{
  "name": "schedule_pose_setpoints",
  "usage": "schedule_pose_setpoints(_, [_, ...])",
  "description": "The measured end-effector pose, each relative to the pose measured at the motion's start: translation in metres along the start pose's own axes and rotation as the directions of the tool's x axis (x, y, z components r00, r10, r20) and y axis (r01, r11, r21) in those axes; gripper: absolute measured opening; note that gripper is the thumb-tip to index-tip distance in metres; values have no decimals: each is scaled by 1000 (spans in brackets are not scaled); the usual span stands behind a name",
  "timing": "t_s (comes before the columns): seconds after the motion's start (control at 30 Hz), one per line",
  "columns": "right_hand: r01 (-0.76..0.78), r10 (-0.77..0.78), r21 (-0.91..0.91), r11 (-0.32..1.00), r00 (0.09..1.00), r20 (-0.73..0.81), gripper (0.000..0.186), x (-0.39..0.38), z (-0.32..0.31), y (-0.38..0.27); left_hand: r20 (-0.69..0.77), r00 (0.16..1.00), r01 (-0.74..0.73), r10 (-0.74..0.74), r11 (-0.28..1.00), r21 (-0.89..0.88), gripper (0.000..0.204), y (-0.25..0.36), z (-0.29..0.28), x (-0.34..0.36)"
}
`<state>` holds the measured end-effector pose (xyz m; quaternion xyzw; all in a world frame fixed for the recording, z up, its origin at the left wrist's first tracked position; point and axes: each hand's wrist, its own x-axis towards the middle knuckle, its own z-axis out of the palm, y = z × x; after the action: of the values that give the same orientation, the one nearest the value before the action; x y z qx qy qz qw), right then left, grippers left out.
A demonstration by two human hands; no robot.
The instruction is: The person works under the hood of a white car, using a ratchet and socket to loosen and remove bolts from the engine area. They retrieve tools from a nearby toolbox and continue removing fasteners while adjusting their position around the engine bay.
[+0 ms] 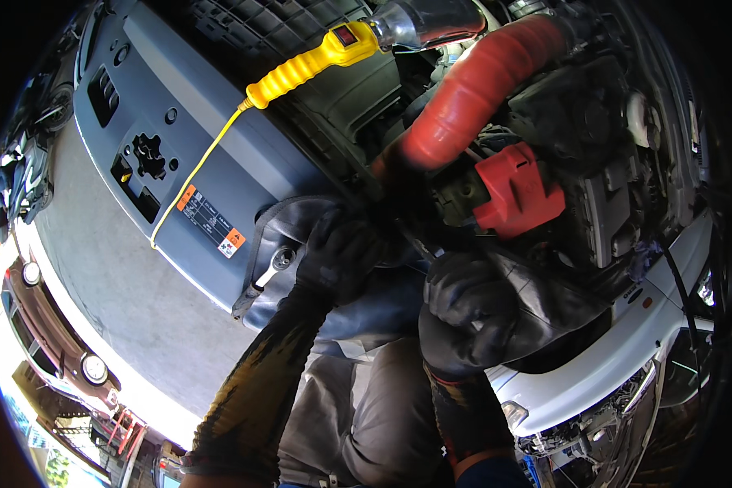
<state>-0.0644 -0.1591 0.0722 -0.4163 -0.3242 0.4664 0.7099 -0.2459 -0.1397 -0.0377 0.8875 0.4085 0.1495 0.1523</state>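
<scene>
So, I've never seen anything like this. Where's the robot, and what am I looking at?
There's no robot here: these are a person's own hands, in dark gloves. The one picture comes from a wide fisheye camera on the person's head, looking down, so straight edges bend near its rim.

The person is at a vehicle's open engine bay. The left hand is by a ratchet wrench; the right hand is curled beside a dark padded sheet. What either might be gripping is hidden.

Further off are a yellow-handled lamp, a thick red hose and a red plastic cover.
</scene>
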Motion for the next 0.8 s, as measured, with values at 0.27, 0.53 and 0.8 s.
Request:
schedule_pose_setpoints(0.27, [272, -97, -396, 877, 908, 407, 23, -6, -7, -3, 5, 1000, 0, 0, 1000, 8, 39, 0, 2, -2])
schedule_pose_setpoints(0.53, [157, -98, -227, 961, 963, 252, 43, -7, 1, -2, 36, 999, 8, -9, 1000, 29, 38, -2, 5, -6])
schedule_pose_setpoints(0.8, [23, -14, -175, 984, 999, 53, 32, -4, -14, 11, 0, 1000, 10, -10, 1000, -10, 32, -1, 5, -7])
